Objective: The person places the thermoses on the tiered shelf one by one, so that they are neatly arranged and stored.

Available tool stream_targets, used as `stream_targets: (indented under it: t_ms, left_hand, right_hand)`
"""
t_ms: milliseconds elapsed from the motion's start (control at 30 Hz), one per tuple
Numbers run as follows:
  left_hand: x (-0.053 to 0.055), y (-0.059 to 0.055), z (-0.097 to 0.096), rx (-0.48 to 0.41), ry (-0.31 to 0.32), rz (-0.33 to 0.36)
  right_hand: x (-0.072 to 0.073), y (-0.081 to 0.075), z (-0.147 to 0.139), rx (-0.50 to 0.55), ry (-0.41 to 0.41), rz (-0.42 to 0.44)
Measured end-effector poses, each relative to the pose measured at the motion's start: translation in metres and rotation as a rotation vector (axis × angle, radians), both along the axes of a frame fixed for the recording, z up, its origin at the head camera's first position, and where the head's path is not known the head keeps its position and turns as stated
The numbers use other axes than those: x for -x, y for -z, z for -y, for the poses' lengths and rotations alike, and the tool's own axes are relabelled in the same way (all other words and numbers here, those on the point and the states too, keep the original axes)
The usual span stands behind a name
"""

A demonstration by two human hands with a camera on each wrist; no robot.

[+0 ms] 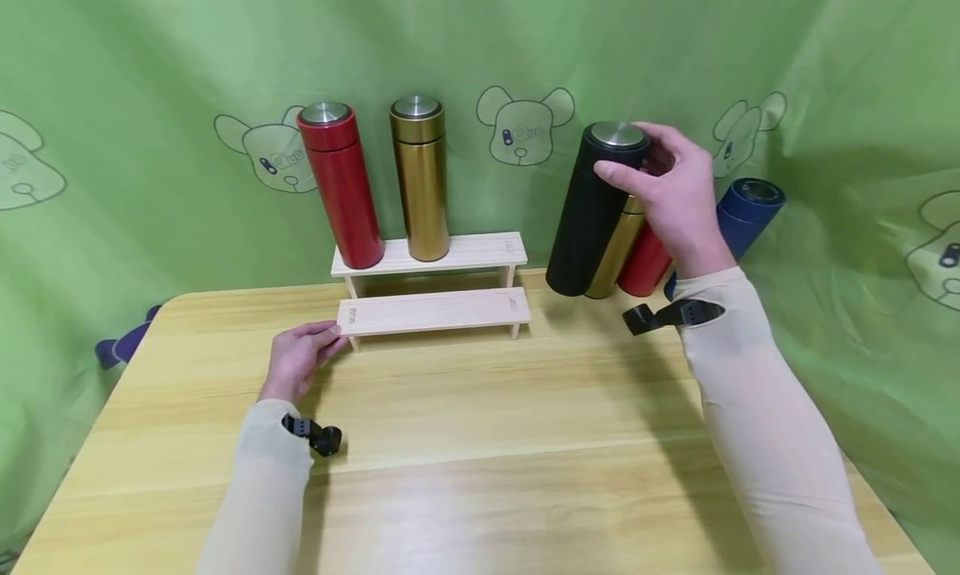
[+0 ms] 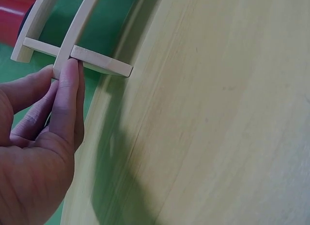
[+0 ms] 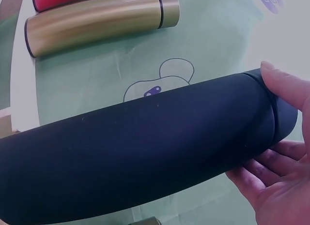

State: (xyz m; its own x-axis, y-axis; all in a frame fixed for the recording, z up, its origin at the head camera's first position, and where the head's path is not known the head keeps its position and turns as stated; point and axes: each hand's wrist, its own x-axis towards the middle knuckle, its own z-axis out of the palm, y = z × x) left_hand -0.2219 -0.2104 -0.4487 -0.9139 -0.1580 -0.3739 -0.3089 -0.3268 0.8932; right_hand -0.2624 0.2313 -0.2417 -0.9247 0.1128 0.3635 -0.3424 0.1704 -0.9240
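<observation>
One wooden table (image 1: 480,467), green curtain (image 1: 420,33) at twelve o'clock
Your left hand (image 1: 298,358) pinches the front shelf (image 1: 433,310) at eleven; your right hand (image 1: 681,196) grips the black flask (image 1: 588,217) at one.

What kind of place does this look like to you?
Probably a makeshift recording corner, though I can't be sure: green cloth with cartoon animal heads hangs behind the wood-look table, and two black wrist devices look like cameras.
</observation>
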Motion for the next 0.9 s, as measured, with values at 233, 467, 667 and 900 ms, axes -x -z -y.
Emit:
stream_targets:
  t_ms: [233,467,667,900]
  left_hand:
    - [0.002,0.001,-0.001,-0.001,-0.007,0.010]
    - [0.001,0.000,0.001,-0.007,-0.010,0.006]
    - [0.001,0.001,0.002,-0.032,-0.012,0.006]
    - [0.000,0.000,0.001,-0.025,-0.013,0.013]
  right_hand:
    - [0.003,-0.003,0.004,0.000,0.002,0.006]
    - [0.005,-0.011,0.010,0.055,-0.028,-0.011]
    - [0.007,-0.020,0.018,0.076,-0.038,-0.044]
    - [0.010,-0.025,0.026,0.066,-0.056,-0.040]
